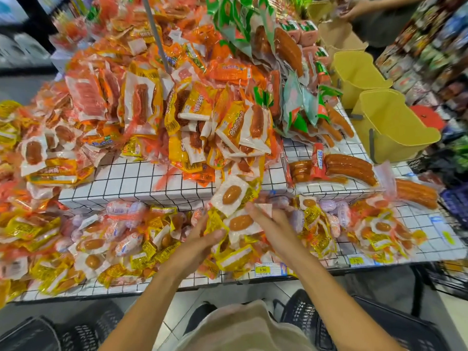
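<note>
Small vacuum packs of short sausages, white and yellow, lie heaped on the lower tier of a display table. My left hand (202, 240) grips a bunch of these packs (240, 222) from the left, thumb on top. One white pack with a brown sausage (231, 195) sticks up at the top of the bunch. My right hand (268, 221) lies against the same bunch from the right with its fingers stretched out straight. What is under the right palm is hidden.
A white wire-grid riser (139, 183) carries a tall heap of orange and yellow sausage packs (192, 110). Long sausages (352, 168) lie to the right. Two yellow buckets (395, 127) stand at the far right. Black baskets (379, 323) sit on the floor. Another person's hand (354, 8) shows at the top right.
</note>
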